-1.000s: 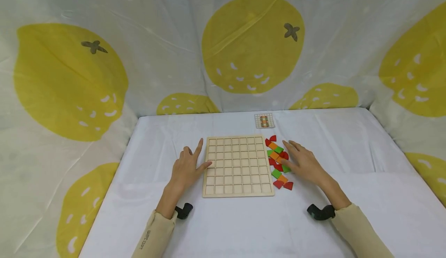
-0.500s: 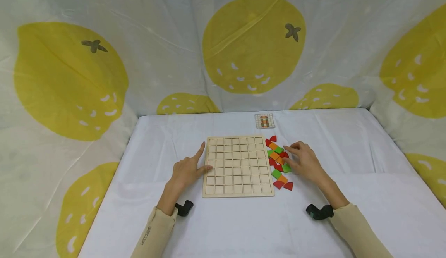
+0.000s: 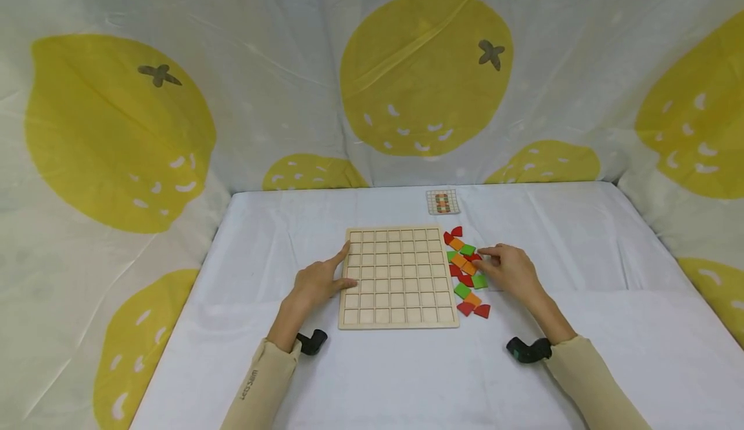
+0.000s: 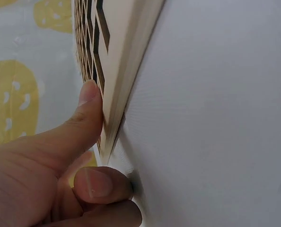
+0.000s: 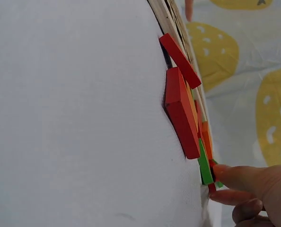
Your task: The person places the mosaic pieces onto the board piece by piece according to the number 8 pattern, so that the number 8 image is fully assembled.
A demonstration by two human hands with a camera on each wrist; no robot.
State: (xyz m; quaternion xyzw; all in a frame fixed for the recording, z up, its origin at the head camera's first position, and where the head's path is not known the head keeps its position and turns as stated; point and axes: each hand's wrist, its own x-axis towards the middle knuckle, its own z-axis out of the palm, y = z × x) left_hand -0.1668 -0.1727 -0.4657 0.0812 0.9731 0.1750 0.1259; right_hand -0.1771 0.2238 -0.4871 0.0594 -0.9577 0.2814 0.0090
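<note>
A pale wooden grid board [image 3: 400, 278] lies flat on the white cloth. My left hand [image 3: 314, 283] rests at its left edge, the thumb on top of the rim and the index finger stretched along the side. In the left wrist view the thumb [image 4: 86, 106] presses on the board, with other fingers curled beside it. Beyond the right edge lies a loose pile of red, orange and green pieces, among them an orange square [image 3: 459, 261]. My right hand [image 3: 514, 274] pinches a red quarter-circle piece [image 3: 475, 257] at the pile's right side; the fingertips partly hide it.
A small pattern card [image 3: 443, 202] with a printed grid lies behind the board. Red pieces [image 3: 482, 311] sit at the near end of the pile, close to the board's corner. A lemon-print cloth [image 3: 424, 75] hangs behind the table.
My right hand's fingers have closed together from a spread pose onto a red piece in the pile. My left hand has shifted slightly right and nearer, its index finger now against the board's edge.
</note>
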